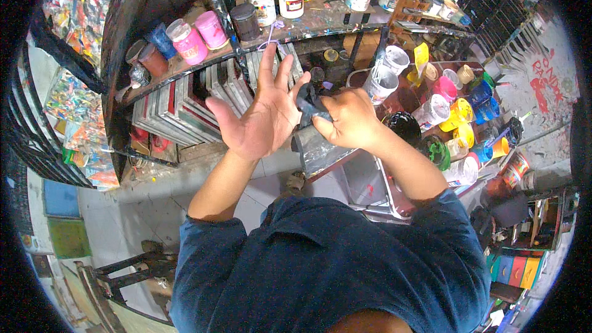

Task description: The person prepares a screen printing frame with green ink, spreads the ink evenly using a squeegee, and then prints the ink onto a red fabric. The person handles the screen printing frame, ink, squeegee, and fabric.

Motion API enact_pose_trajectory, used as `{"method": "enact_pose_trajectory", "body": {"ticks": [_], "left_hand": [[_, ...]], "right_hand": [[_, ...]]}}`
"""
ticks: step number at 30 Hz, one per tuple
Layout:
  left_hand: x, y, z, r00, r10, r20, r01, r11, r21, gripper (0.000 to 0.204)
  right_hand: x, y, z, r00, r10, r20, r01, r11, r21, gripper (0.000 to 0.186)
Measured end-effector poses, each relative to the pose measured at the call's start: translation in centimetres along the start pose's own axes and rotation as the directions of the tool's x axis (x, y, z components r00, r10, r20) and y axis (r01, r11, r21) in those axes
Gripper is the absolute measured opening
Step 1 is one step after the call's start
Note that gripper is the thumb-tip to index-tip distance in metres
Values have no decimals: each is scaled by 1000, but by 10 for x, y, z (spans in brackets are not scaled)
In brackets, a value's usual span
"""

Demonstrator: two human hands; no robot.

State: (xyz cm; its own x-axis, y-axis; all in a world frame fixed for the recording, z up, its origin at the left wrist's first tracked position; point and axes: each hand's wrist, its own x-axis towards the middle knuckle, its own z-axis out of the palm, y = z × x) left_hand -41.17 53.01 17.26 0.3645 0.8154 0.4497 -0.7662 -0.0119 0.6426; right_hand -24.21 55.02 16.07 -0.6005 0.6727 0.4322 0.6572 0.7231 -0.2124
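My left hand (259, 111) is raised with its palm toward me, fingers spread and thumb out to the left. Just to its right, my right hand (345, 117) grips a crumpled dark grey cloth (311, 103), held against or very close to the edge of my left hand. Beyond both hands is the tray table (317, 160) with a dark, paint-smeared top. To the right of my right hand are clear plastic cups (381, 83) and a black paint pot (401, 124).
A wooden shelf (327, 21) holds paint tubs (209, 29) above stacked framed screens (185, 102). Several colored paint containers (459, 111) crowd the right side. A dark wooden stand (132, 271) is at lower left, on the tiled floor (123, 222). A paint-spattered wall (74, 129) is at left.
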Motion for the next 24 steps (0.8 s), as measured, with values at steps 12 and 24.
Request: {"method": "enact_pose_trajectory", "body": {"ticks": [12, 24], "left_hand": [[6, 57, 10, 988, 145, -55, -149, 987, -62, 115], [14, 25, 7, 997, -24, -68, 16, 994, -107, 125]], "right_hand": [[-2, 35, -22, 984, -173, 34, 176, 972, -158, 30], [18, 0, -23, 968, -245, -60, 245, 969, 0, 35]]}}
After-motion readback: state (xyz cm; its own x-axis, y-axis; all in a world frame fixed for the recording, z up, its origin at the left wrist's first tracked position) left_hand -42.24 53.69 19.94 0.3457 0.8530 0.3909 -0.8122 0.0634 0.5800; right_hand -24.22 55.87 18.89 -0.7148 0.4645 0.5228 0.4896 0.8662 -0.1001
